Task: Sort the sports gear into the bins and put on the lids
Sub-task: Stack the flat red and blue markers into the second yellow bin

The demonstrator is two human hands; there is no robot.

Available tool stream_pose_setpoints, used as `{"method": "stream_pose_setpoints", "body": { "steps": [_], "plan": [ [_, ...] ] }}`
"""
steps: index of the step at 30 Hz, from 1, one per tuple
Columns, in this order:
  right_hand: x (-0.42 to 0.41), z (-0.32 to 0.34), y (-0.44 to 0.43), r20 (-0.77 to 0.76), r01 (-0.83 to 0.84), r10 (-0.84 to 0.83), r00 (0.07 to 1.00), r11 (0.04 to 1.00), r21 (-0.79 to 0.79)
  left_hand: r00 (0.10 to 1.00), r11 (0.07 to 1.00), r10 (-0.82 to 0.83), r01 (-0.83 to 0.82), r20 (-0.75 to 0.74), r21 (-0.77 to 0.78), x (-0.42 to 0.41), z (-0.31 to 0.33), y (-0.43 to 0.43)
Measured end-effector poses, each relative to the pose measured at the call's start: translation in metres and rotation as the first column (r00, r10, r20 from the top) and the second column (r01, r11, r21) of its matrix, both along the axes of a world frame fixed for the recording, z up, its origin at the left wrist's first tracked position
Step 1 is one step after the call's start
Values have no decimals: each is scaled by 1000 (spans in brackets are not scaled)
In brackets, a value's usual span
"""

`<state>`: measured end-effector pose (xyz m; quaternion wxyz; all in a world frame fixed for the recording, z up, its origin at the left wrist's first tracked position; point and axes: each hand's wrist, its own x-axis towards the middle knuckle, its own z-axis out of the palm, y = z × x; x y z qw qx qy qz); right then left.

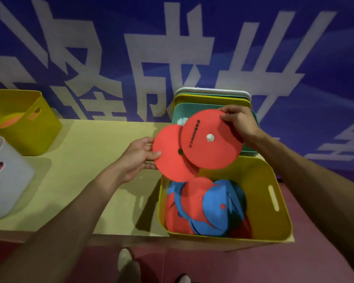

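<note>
Above the near yellow bin (274, 201), the left hand (135, 158) pinches one red disc (170, 158) at its nine-o'clock edge. The right hand (239, 123) is closed on the overlapping second red disc (213, 144) at one o'clock. Both discs tilt flat-faced toward the camera, and the bin with its mixed discs (219, 209) lies straight toward six o'clock, equally near either hand.

The two red discs (211, 139) held up over the table look like thin, flat, matt sheet, perhaps foam or soft plastic, one bearing black print and a small centre hole, and the loose red and blue discs (219, 205) lying in the near yellow bin (274, 201) have the same dull, smooth face. That bin, the far yellow bin (25, 123), the white bin (6, 180) and the stacked lids (213, 97) all look like smooth moulded plastic with a soft satin sheen. The table (86, 160) has a plain, matt, pale yellowish top, and the blue backdrop (172, 48) with white characters looks like matt printed sheet.
</note>
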<state>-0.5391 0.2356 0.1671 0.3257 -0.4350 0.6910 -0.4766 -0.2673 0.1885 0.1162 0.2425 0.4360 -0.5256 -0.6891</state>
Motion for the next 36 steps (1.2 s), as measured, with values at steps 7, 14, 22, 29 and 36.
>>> {"method": "stream_pose_setpoints", "body": {
  "steps": [7,14,22,29,36],
  "plan": [
    [-52,-18,60,-98,-157,173,980,975,156,912,951,-299,309,279,8,-64,-20,42],
    [-72,-50,91,-261,-258,360,896,899,354,821,921,-379,380,427,87,-106,-74,61],
    [-70,-65,103,-309,-292,485,818,814,503,775,918,-388,371,499,139,-117,-113,67],
    [-58,-64,97,-289,-303,540,790,755,582,733,924,-341,377,589,67,-111,-106,60],
    [-36,-70,89,-221,-333,627,747,641,692,758,894,-261,423,597,-146,-99,-54,57]
  ]
}}
